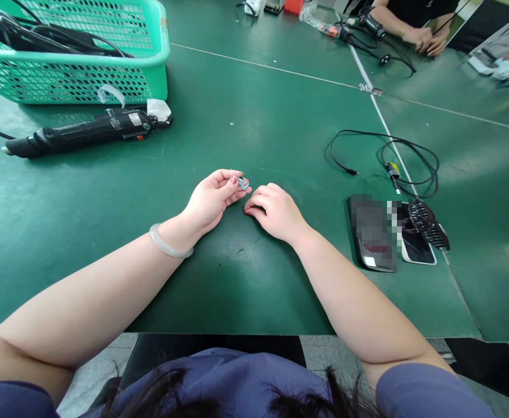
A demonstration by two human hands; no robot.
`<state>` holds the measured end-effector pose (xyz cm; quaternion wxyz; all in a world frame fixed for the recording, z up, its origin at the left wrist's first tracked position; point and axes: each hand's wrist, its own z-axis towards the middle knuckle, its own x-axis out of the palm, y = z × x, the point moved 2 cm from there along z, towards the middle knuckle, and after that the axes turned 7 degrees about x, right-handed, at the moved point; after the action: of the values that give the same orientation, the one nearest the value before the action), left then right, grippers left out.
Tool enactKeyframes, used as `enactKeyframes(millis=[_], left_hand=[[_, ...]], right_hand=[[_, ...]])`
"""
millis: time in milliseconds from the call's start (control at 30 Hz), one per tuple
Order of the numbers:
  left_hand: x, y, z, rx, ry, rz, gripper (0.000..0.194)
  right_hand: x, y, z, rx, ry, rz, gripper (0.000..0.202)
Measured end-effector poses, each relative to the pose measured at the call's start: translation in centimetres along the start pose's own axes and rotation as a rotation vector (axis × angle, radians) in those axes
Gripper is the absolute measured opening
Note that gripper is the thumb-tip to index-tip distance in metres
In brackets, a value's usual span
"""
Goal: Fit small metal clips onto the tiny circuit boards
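Head view: left hand [213,197], palm turned up, near the middle of the green bench [246,116], thumb and fingertips pinching a small clear part [243,183]. Pale bangle [169,244] round the left wrist. Right hand [274,212] just beside it, knuckles up, fingers curled loosely and resting on the mat, holding nothing visible; fingertips close to the part but apart from it.

Toward the far left corner: a green basket [150,64] with black cables inside, and a black electric screwdriver [89,130] lying just in front of it. Toward the right edge: a black cable [385,154] coiled loosely, two phones [415,247] side by side, a black hair claw [429,223] lying on one of them. At the far right corner: another person's hands [424,40] together beside a second screwdriver [370,24].
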<state>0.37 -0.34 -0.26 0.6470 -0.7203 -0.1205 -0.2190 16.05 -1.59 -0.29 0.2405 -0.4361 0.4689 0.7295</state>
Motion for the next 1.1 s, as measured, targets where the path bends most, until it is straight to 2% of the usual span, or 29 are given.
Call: enactKeyframes(millis=[100,200,267,333,467,600,700,867,1000,1100], left_hand=[[0.2,-0.1,0.0,-0.002,0.000,0.021,0.006],[0.5,-0.2,-0.1,-0.014,0.038,0.071,0.009],[0.6,-0.3,-0.3,-0.041,0.101,0.118,0.012],[0.6,-0.2,-0.4,-0.071,0.184,0.158,0.016],[0.5,0.0,-0.4,-0.106,0.321,0.184,0.025],[0.5,0.0,-0.4,-0.176,0.361,0.122,0.024],[0.5,-0.1,-0.5,-0.216,0.355,0.077,0.019],[0.6,-0.3,-0.6,-0.233,0.326,0.028,0.010],[0.4,-0.5,-0.3,-0.163,0.147,-0.067,0.011],[0.0,-0.6,0.0,-0.062,-0.008,-0.126,0.014]], right_hand=[[-0.6,0.0,-0.1,0.015,-0.095,0.040,0.017],[-1.8,0.1,-0.6,0.096,-0.345,0.182,0.018],[-2.4,0.2,-1.0,0.118,-0.456,0.260,0.019],[-2.6,0.5,-1.1,0.092,-0.471,0.307,0.020],[-2.1,0.8,-1.1,0.027,-0.387,0.346,0.023],[-1.7,0.7,-1.0,0.016,-0.389,0.346,0.023],[-1.8,0.7,-1.1,0.005,-0.423,0.359,0.021],[-2.1,0.5,-1.1,0.092,-0.475,0.359,0.016],[-2.1,0.1,-0.9,0.127,-0.476,0.394,0.014],[-1.4,-0.4,-0.7,0.205,-0.311,0.306,0.007]])
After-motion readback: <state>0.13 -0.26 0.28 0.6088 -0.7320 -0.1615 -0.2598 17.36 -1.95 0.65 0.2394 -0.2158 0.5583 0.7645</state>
